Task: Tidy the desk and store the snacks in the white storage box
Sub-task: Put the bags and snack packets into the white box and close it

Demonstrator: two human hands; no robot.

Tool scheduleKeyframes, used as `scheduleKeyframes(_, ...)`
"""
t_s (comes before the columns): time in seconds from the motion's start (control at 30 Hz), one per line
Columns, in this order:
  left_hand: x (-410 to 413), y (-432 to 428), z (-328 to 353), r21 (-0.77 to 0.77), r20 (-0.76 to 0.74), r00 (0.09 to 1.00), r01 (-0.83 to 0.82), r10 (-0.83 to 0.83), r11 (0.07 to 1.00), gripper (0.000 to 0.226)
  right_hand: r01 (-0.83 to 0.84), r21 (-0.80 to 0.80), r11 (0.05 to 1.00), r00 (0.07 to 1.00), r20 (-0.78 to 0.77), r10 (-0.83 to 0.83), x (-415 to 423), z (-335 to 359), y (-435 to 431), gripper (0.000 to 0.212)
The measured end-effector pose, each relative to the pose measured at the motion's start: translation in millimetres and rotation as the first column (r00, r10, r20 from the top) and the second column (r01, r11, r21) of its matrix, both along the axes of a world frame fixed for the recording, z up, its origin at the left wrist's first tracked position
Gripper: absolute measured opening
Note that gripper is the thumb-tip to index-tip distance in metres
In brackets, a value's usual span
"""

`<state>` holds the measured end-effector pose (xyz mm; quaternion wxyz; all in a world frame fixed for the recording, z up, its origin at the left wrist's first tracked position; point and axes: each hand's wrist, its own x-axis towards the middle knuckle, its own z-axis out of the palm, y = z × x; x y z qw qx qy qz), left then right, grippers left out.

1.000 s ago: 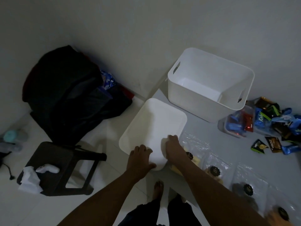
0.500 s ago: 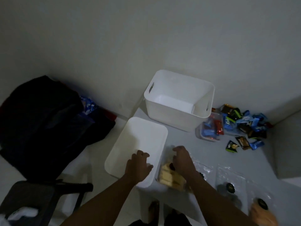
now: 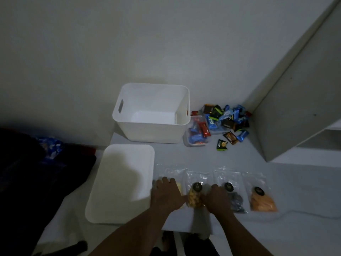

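1. Left hand [image 3: 167, 194] now off the lid [image 3: 121, 182], resting on the leftmost snack bag [image 3: 171, 172]; right hand [image 3: 215, 198] on the dark-filled bag [image 3: 237, 200]; neither grasp discernible.
2. White storage box [image 3: 151, 115]: open, rear of desk [image 3: 184, 156], behind lid.
3. Wrapped sweets [image 3: 225, 119]: heaped right of box.

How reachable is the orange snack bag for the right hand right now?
Probably yes. The orange snack bag lies flat and uncovered on the desk, to the right of the right hand; only the flat dark snack bag lies between them.
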<state>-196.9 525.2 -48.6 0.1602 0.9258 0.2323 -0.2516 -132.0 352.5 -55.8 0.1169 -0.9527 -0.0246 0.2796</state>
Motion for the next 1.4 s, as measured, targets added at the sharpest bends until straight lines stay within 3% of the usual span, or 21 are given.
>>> scheduleKeyframes(0.07,2,-4,-3,-0.004,-0.004,1.0,-0.028,0.028,1.0,0.105,-0.041,0.002,0.999,0.999,0.013,0.041,-4,-2,1,0.046)
scheduleKeyframes(0.2,4,-7,-10,0.006,-0.003,0.998,-0.068,0.068,0.998,0.097,0.21,0.255,0.944,0.978,-0.04,-0.206,-6,-14,5,0.062)
scheduleKeyframes(0.3,2,-4,-12,-0.033,0.038,0.995,-0.086,0.088,0.996,0.087,0.324,0.336,0.884,0.946,-0.106,-0.306,-5,-19,9,0.073)
scheduleKeyframes(0.43,-3,6,-10,-0.11,0.156,0.978,-0.121,0.138,0.987,0.087,0.318,0.428,0.846,0.946,-0.083,-0.314,-4,-19,10,0.078)
scheduleKeyframes(0.6,-2,16,4,-0.367,0.326,0.915,-0.111,0.239,0.923,0.1,0.231,0.565,0.792,0.97,-0.066,-0.235,4,-6,2,0.085)
scheduleKeyframes(0.67,1,18,16,-0.415,0.38,0.898,-0.048,0.221,0.908,0.102,0.176,0.576,0.798,0.98,-0.022,-0.2,11,0,-3,0.079)
scheduleKeyframes(0.8,7,23,35,-0.489,0.477,0.855,0.067,0.202,0.87,0.082,0.151,0.606,0.781,0.971,0.056,-0.231,25,16,-11,0.055)
scheduleKeyframes(0.9,14,24,46,-0.514,0.517,0.824,0.079,0.234,0.854,0.07,0.153,0.677,0.72,0.954,0.089,-0.287,39,36,-12,0.048)
scheduleKeyframes(1.1,34,18,89,-0.62,0.615,0.629,0.015,0.475,0.784,0.066,0.025,0.747,0.665,0.901,0.271,-0.338,68,91,-3,0.055)
scheduleKeyframes(1.27,52,46,131,-0.496,0.797,0.462,0.135,0.388,0.858,0.072,-0.052,0.79,0.611,0.879,0.326,-0.347,94,144,14,0.065)
scheduleKeyframes(1.4,79,77,171,-0.344,0.887,0.366,0.12,0.281,0.931,0.076,-0.127,0.797,0.591,0.85,0.395,-0.35,114,187,31,0.078)
